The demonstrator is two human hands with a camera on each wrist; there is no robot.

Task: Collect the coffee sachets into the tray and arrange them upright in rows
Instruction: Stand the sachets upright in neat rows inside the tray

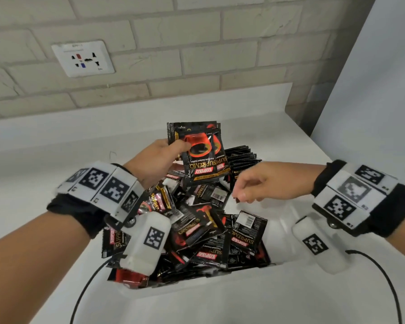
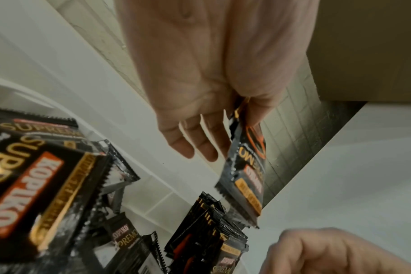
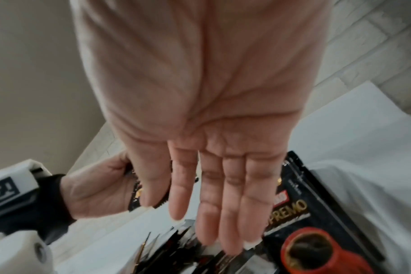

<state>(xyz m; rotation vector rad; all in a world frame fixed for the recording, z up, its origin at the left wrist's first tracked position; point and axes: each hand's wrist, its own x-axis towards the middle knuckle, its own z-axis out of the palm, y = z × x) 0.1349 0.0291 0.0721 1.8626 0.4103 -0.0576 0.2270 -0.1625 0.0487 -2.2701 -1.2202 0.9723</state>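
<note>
My left hand (image 1: 164, 155) holds a small stack of black-and-red coffee sachets (image 1: 200, 150) upright above the white tray (image 1: 288, 220); in the left wrist view the thumb pinches the held sachets (image 2: 246, 178) against the fingers. A loose heap of sachets (image 1: 197, 230) fills the tray's near and left part. A row of sachets standing on edge (image 1: 242, 160) sits at the tray's far end. My right hand (image 1: 250, 185) hovers over the tray's right side, empty, fingers straight and relaxed (image 3: 225, 204).
The tray sits on a white counter (image 1: 56, 141) against a pale brick wall with a socket plate (image 1: 82, 58). A white panel (image 1: 372, 90) rises at the right. A black cable (image 1: 84, 291) runs along the near edge.
</note>
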